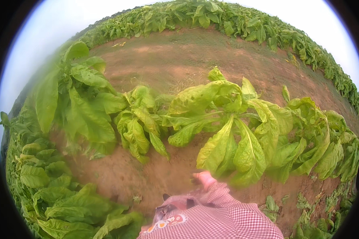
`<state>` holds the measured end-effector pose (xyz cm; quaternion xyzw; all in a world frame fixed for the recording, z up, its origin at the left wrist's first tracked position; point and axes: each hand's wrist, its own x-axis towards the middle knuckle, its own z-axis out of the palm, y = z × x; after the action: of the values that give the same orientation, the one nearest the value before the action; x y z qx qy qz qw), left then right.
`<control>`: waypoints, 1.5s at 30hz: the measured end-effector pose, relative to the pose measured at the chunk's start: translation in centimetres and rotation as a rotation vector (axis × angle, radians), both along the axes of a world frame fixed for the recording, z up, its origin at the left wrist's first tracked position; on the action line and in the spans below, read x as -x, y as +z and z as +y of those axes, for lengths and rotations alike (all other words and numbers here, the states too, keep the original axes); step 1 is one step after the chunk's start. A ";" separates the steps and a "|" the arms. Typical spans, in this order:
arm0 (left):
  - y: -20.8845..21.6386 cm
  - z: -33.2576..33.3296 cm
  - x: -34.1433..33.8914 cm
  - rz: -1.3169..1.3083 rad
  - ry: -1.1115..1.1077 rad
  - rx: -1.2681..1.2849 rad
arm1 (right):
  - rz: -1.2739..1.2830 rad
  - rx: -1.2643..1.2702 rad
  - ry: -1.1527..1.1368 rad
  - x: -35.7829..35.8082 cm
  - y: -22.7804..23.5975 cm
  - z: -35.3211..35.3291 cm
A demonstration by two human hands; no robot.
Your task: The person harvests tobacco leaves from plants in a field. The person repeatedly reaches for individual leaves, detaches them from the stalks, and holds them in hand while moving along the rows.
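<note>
My right hand (206, 180) shows just beyond a red-and-white checked sleeve (223, 197), at the lower middle. It is small and blurred, with something dark at its finger end, and I cannot tell how the fingers lie. Right above it hang the broad yellow-green leaves (249, 153) of a tobacco plant, some with brown spots. Whether the hand touches a leaf is unclear. My left hand is not in view. Below, the checked garment (227, 219) carries a coloured printed patch (167, 223).
A taller tobacco plant (85, 103) stands at the left, with a smaller drooping one (139, 123) beside it. More leafy plants (68, 207) crowd the lower left. Brown soil (147, 173) runs between the rows, and a further planted row (203, 14) curves across the back.
</note>
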<state>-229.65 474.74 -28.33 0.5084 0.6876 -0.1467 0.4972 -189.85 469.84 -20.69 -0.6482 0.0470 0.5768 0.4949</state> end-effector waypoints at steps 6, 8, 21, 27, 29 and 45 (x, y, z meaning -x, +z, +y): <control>-1.1 5.4 3.2 0.031 -0.030 0.019 | -0.098 0.083 0.256 3.9 0.1 9.6; -1.3 7.2 4.3 0.043 -0.060 0.033 | -0.148 0.052 0.319 5.5 0.9 12.3; -2.5 20.6 4.5 0.120 -0.981 -0.018 | -0.348 0.103 0.033 -0.8 5.6 13.2; -5.3 30.3 -2.1 -0.084 -1.017 -0.415 | -0.618 0.000 -0.310 -12.7 14.0 9.3; -5.5 34.1 -6.6 -0.439 -0.044 -0.029 | -0.702 0.012 -0.418 -17.2 17.4 9.5; 28.1 28.2 -59.3 -1.108 -1.186 -0.638 | -0.840 0.376 0.588 -45.1 12.9 11.4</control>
<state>-170.31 502.93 -0.26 0.8958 -0.0230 0.0868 0.4354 -144.79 481.22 -7.77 -0.8858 -0.2357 0.3642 0.1646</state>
